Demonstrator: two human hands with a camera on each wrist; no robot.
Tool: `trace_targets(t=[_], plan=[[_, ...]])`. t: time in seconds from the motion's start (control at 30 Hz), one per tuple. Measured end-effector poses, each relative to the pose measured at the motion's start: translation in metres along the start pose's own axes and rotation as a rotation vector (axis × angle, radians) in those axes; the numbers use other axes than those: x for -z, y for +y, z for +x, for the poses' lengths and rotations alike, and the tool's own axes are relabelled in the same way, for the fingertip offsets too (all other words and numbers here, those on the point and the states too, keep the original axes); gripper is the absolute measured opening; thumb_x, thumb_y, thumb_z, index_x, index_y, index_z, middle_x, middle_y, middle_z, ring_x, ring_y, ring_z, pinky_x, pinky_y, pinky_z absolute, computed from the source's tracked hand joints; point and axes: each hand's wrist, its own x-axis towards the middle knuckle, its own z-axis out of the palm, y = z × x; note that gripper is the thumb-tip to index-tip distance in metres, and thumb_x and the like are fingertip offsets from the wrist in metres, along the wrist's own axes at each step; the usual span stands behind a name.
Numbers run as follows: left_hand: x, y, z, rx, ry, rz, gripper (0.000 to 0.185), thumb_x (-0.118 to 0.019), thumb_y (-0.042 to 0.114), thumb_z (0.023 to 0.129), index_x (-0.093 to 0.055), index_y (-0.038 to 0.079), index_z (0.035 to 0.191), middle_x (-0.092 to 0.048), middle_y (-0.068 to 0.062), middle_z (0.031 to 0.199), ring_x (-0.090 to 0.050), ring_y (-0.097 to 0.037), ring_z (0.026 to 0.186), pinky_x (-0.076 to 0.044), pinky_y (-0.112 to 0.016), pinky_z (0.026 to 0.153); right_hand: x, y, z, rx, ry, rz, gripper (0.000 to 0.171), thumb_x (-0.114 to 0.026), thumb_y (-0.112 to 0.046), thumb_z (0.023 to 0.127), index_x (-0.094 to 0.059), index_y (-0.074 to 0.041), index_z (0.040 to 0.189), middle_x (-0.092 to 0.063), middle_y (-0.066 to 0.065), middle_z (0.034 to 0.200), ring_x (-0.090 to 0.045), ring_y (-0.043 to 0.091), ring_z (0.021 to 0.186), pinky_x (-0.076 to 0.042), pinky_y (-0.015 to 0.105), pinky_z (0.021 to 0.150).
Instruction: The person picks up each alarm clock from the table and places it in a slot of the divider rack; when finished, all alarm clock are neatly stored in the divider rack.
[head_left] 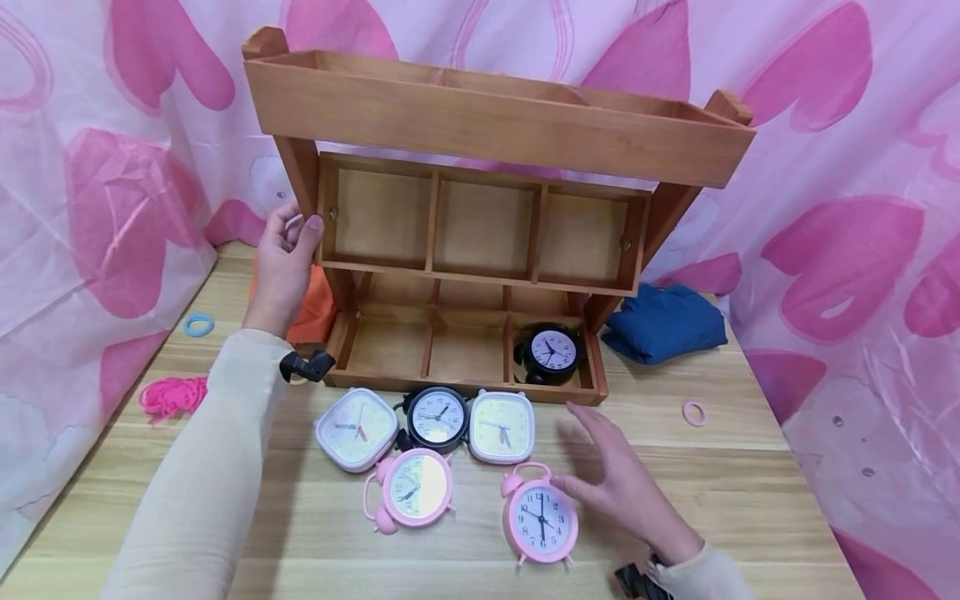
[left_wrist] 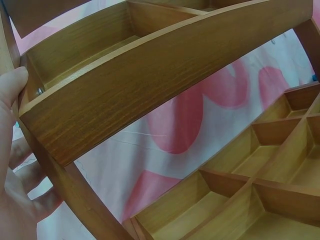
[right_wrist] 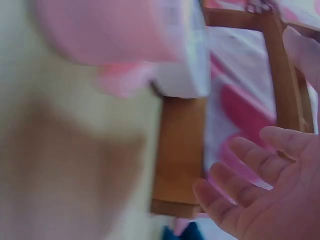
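I take the wooden rack [head_left: 480, 250] as my landmark: three tiers of compartments standing at the back of the counter [head_left: 750, 483]. My left hand [head_left: 283, 265] grips the rack's left upright beside the middle tier, thumb against the wood and fingers curled round it; the left wrist view shows that thumb pressed on the frame edge. My right hand [head_left: 618, 482] hovers in front of the rack's right end with fingers spread and straight, holding nothing, just beside the pink twin-bell clock [head_left: 540, 518] that lies face up in front of the rack. A black clock [head_left: 551, 352] sits in the right compartment of the rack's bottom tier. Directly in front of the rack lie a white square clock [head_left: 356, 429], a second black clock [head_left: 438, 417], a cream square clock [head_left: 501, 427] and another pink clock [head_left: 414, 490]. A blue cloth [head_left: 663, 323] lies right of the rack.
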Motion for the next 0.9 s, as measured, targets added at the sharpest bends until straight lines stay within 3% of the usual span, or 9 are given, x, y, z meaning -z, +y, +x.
trace_targets(t=[0.17,0.37,0.57,0.9], plan=[[-0.001,0.0,0.0,-0.005,0.006,-0.011,0.042,-0.062,0.034,0.097,-0.049,0.022,0.135,-0.051,-0.006,0.147,-0.047,-0.018,0.133,-0.031,-0.04,0.12,-0.013,0.009,-0.021,0.015,-0.087,-0.038,0.104,-0.082,-0.054,0.073,-0.03,-0.015,0.154,-0.034,0.013,0.158,-0.029,0.04,0.144,-0.027,0.068,0.111],[-0.002,0.001,-0.001,0.0,0.005,-0.003,0.042,-0.062,0.035,0.097,-0.049,0.023,0.135,-0.05,-0.005,0.148,-0.046,-0.02,0.136,-0.031,-0.042,0.12,-0.024,0.012,-0.038,0.067,-0.227,-0.063,0.121,-0.08,-0.068,0.065,-0.022,-0.017,0.157,-0.025,0.015,0.161,-0.012,0.046,0.147,-0.018,0.077,0.107],[0.0,0.0,-0.002,0.011,-0.003,0.002,0.044,-0.061,0.037,0.097,-0.048,0.024,0.137,-0.048,-0.004,0.15,-0.044,-0.02,0.139,-0.029,-0.043,0.12,-0.03,0.013,-0.042,0.055,-0.278,-0.056,0.112,-0.08,-0.065,0.068,-0.027,-0.021,0.156,-0.03,0.011,0.158,-0.013,0.045,0.145,-0.022,0.078,0.104],[-0.004,0.015,-0.01,0.054,-0.02,0.056,0.048,-0.06,0.042,0.096,-0.045,0.026,0.139,-0.045,-0.002,0.152,-0.04,-0.02,0.142,-0.027,-0.043,0.121,-0.035,0.012,-0.044,0.042,-0.258,-0.057,0.096,-0.08,-0.061,0.071,-0.038,-0.023,0.149,-0.035,0.004,0.155,-0.017,0.038,0.146,-0.027,0.074,0.105]])
